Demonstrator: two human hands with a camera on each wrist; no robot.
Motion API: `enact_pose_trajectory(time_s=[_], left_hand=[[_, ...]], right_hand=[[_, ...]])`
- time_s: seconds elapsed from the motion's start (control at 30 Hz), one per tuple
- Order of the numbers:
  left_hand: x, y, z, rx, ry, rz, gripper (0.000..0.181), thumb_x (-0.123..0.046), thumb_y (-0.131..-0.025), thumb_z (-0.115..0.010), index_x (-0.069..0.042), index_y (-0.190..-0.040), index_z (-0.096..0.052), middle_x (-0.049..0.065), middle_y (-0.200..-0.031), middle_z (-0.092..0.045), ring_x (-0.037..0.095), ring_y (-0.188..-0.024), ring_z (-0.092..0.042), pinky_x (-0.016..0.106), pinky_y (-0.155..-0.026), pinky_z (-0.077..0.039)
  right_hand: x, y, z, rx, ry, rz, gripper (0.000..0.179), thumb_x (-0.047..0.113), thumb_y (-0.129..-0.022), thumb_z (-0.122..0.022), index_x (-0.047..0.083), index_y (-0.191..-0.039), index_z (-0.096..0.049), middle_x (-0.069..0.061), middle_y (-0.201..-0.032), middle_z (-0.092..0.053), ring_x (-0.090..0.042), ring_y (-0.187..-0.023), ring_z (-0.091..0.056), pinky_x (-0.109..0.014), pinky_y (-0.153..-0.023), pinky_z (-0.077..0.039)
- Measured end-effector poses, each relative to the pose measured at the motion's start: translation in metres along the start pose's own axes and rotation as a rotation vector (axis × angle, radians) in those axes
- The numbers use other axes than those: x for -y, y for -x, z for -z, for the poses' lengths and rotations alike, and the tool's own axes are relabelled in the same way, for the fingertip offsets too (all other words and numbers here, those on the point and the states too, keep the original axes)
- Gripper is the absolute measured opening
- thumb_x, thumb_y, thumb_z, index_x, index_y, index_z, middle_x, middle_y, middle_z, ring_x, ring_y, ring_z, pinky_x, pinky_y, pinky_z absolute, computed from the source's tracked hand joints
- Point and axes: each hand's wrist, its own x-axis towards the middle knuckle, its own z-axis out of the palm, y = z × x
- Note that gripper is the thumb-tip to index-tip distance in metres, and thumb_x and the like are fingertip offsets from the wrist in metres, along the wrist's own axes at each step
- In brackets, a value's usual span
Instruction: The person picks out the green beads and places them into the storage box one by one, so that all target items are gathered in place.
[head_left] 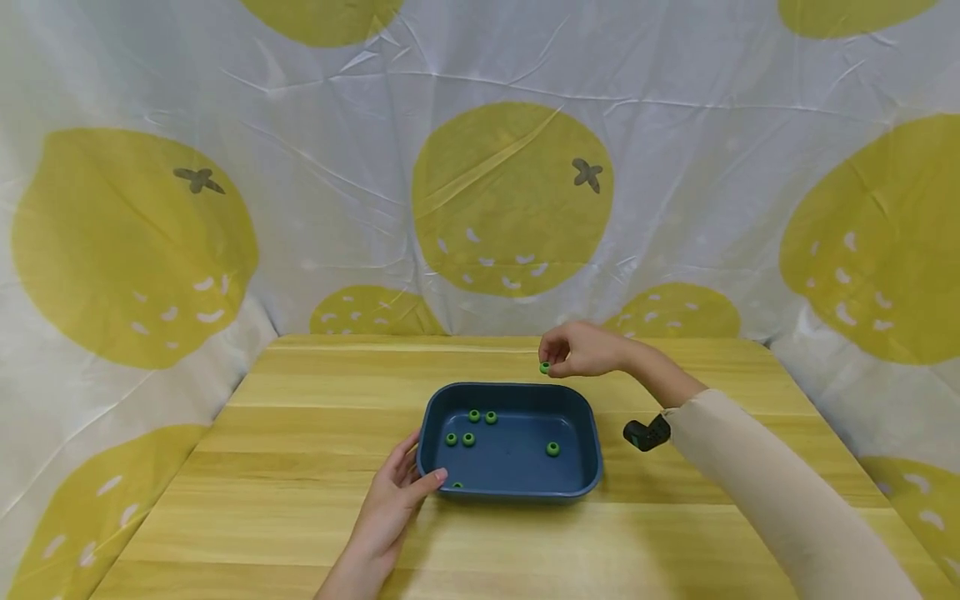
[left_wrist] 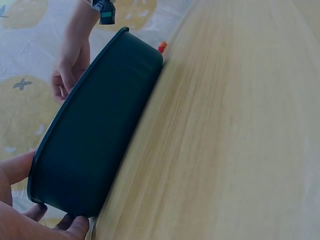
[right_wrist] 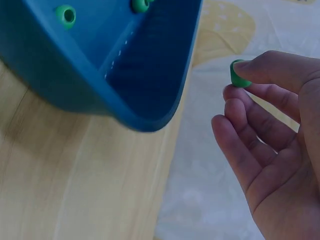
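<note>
From the head view, my right hand (head_left: 587,350) pinches a small round green bead with a hole (head_left: 544,367) between thumb and forefinger, above the table and just beyond the far rim of a blue rectangular tray with rounded corners (head_left: 508,471). My left hand (head_left: 390,504) grips the tray's near left corner, thumb over the rim. Six loose green beads (head_left: 552,449) show inside: four grouped at left, one at right, one partly hidden by the near wall. The tray sits on a light wooden tabletop (head_left: 300,467). From the left wrist, my fingers clasp the tray's end, and a small orange-red object (left_wrist: 162,46) shows past its far end. From the right wrist, my thumb presses the pinched bead, the other fingers loosely curved, apart from the tray.
</note>
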Motion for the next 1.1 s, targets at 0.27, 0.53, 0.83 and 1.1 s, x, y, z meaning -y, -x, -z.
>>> enact_pose_trajectory(time_s=[0.27, 0.53, 0.83, 1.1], left_hand=[[-0.001, -0.001, 0.0, -0.004, -0.003, 0.002, 0.076, 0.0, -0.092, -0.076, -0.006, -0.158, -0.039, 0.023, -0.157, -0.041, 0.038, -0.138, -0.045, 0.033, -0.101, -0.049], [-0.002, 0.0, 0.001, 0.004, -0.011, 0.008, 0.078, -0.001, -0.092, -0.076, -0.006, -0.159, -0.036, 0.024, -0.159, -0.038, 0.039, -0.141, -0.042, 0.036, -0.104, -0.047], [-0.002, 0.0, 0.001, 0.006, -0.012, 0.015, 0.079, -0.003, -0.093, -0.077, -0.007, -0.16, -0.035, 0.024, -0.161, -0.035, 0.039, -0.143, -0.039, 0.044, -0.11, -0.042], [-0.001, 0.0, 0.001, 0.007, -0.019, 0.01, 0.079, -0.004, -0.092, -0.077, -0.007, -0.16, -0.035, 0.024, -0.16, -0.036, 0.039, -0.142, -0.04, 0.042, -0.108, -0.043]], right_hand=[[0.011, -0.02, -0.012, 0.032, -0.005, 0.041, 0.008, 0.013, -0.094, -0.073, 0.012, -0.101, -0.072, 0.007, -0.093, -0.068, -0.012, -0.087, -0.065, -0.033, -0.082, -0.055], [0.019, -0.036, -0.023, 0.047, 0.006, 0.097, 0.009, 0.01, -0.093, -0.073, 0.01, -0.102, -0.072, 0.007, -0.093, -0.068, -0.01, -0.087, -0.065, -0.03, -0.081, -0.055], [0.027, -0.048, -0.032, 0.11, -0.002, 0.123, 0.01, 0.01, -0.093, -0.073, 0.011, -0.103, -0.072, 0.007, -0.094, -0.068, -0.009, -0.087, -0.065, -0.029, -0.081, -0.055], [0.038, -0.06, -0.041, 0.104, 0.0, 0.17, 0.011, 0.012, -0.094, -0.072, 0.008, -0.105, -0.072, 0.006, -0.095, -0.068, -0.008, -0.088, -0.064, -0.027, -0.083, -0.054]])
